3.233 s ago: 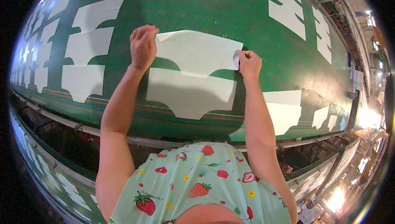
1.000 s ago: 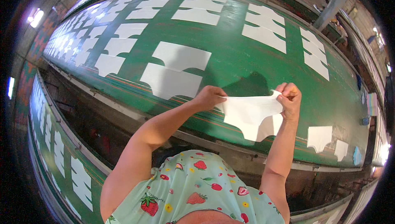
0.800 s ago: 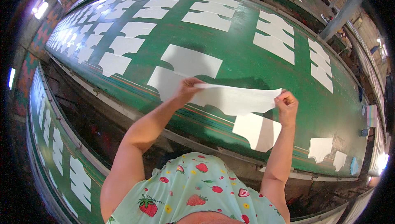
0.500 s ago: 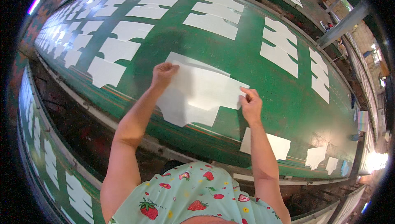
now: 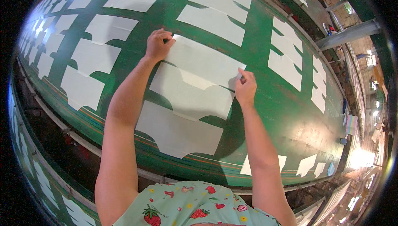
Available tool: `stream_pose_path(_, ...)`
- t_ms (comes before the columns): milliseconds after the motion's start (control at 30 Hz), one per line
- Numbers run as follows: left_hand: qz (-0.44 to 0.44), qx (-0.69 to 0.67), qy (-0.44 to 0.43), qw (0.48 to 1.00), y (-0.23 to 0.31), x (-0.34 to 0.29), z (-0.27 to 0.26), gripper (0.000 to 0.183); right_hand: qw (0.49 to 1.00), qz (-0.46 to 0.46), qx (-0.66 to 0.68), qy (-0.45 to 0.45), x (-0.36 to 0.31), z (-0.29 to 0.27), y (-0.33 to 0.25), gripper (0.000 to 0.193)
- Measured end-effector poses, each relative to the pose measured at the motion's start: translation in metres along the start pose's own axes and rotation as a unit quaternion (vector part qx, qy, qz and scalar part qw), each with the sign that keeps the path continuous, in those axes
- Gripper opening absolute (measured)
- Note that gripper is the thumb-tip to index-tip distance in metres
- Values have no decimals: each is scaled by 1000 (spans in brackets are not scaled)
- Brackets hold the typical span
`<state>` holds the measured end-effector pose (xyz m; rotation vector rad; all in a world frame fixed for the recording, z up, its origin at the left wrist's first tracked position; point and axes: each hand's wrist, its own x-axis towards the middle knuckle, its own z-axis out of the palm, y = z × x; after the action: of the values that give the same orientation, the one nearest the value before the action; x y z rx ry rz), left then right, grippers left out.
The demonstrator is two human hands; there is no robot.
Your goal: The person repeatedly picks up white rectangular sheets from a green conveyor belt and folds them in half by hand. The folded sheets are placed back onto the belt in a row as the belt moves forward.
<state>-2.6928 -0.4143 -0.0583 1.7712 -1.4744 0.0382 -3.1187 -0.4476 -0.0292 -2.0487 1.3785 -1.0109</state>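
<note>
Both of my hands hold a white cut fabric panel (image 5: 207,60) by its two far corners, over a long green table (image 5: 265,130). At its left corner my left hand (image 5: 160,45) is closed in a pinch. My right hand (image 5: 246,87) pinches the right corner between thumb and fingers. The panel's curved near edge overlaps a second white panel (image 5: 190,99). Closer to me lies a third panel (image 5: 182,130), shaded and flat, with cut-out curves at its corners. Whether the held panel touches the table all over, I cannot tell.
Similar panels lie in columns to the left (image 5: 96,56) and beyond my hands (image 5: 215,20), with more on the right (image 5: 286,70). A few loose white pieces (image 5: 306,165) lie near the right front edge. A grey metal beam (image 5: 350,35) stands at the far right.
My hands and the held panel have moved farther across the table. The two panels nearer me, mostly covered before, now show. My view has shifted too.
</note>
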Motion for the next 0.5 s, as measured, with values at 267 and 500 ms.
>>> stream_pose_path(267, -109, 37, -45, 992, 7, 17, 8, 20, 999, 34, 40, -5, 21, 13, 28, 49)
stream_pose_path(500, -96, 65, -40, 992, 18, 16, 5, 22, 996, 83, 10, -11, 27, 14, 29, 47)
